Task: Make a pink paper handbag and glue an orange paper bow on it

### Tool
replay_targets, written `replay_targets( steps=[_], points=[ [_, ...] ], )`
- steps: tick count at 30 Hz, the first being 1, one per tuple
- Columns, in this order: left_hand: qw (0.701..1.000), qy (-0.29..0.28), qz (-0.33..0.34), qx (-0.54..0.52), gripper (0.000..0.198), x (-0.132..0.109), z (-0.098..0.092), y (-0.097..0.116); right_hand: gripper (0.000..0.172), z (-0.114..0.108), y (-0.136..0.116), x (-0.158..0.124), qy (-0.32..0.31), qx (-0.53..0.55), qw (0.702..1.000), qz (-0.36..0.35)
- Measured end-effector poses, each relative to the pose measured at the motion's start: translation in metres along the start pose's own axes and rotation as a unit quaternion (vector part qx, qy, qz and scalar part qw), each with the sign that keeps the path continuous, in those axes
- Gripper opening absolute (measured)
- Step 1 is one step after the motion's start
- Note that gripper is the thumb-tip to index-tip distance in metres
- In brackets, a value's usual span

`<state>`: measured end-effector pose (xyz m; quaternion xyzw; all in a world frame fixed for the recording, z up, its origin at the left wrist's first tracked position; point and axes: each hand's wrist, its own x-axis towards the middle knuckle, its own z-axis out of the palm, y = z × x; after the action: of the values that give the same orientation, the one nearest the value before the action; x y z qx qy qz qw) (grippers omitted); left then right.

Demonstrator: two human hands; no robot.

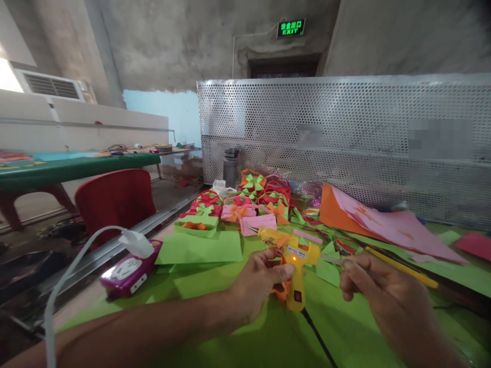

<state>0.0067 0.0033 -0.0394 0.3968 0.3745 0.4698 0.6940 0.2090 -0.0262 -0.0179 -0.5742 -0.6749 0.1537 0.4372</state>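
Note:
My left hand [264, 281] is closed on a yellow hot glue gun [297, 271], its thumb against the body and handle. The gun's metal nozzle points left and a small orange light glows on its side. An orange part by the handle is partly hidden by my fingers. Right of the gun, my right hand [378, 281] pinches a pale translucent stick [333, 259], apparently a glue stick, in line with the gun's rear end. Whether the stick touches the gun I cannot tell. Beyond them stand several small paper baskets [259, 222] with bows, in pink, red, green and orange.
Green paper sheets [199, 248] cover the table. A purple power strip [130, 271] with a white plug lies at left. Pink and orange sheets [368, 220] and a yellow pencil-like rod [402, 268] lie at right. A grey bottle [230, 168] stands before a perforated metal panel [345, 117].

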Motion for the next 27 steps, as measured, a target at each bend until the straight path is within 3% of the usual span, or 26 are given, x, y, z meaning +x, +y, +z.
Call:
replay_targets(
  steps=[4,7,9,11,14,20,22,26,27],
  points=[
    [1.0,0.015,0.005,0.003,0.041,-0.001,0.002,0.001,0.038,0.001,0.002,0.001,-0.008,0.03,0.999,0.016],
    [1.0,0.01,-0.004,-0.014,0.039,-0.003,0.005,0.005,0.034,0.008,-0.001,0.001,0.005,0.157,0.986,0.053],
    [0.999,-0.002,-0.009,-0.044,0.039,-0.003,0.007,0.009,0.028,0.015,-0.004,0.0,0.027,0.294,0.951,0.094],
    [0.998,-0.011,-0.006,-0.064,0.039,-0.003,0.009,0.012,0.036,0.021,-0.008,-0.002,0.042,0.396,0.908,0.134],
    [0.998,-0.005,0.001,-0.067,0.039,-0.002,0.009,0.016,0.043,0.025,-0.013,-0.002,0.038,0.458,0.873,0.164],
    [0.993,-0.025,0.018,-0.114,0.036,0.0,0.007,0.024,0.036,0.031,-0.005,0.001,0.037,0.543,0.807,0.229],
    [0.991,-0.029,0.027,-0.129,0.036,0.0,0.008,0.026,0.038,0.033,-0.005,0.001,0.025,0.541,0.809,0.23],
    [0.993,-0.04,-0.005,-0.109,0.039,-0.002,0.016,0.019,0.04,0.037,-0.024,-0.003,-0.123,0.46,0.86,0.185],
    [0.994,-0.04,0.014,-0.102,0.039,-0.002,0.019,0.015,0.041,0.039,-0.03,-0.004,-0.142,0.439,0.87,0.174]
  ],
)
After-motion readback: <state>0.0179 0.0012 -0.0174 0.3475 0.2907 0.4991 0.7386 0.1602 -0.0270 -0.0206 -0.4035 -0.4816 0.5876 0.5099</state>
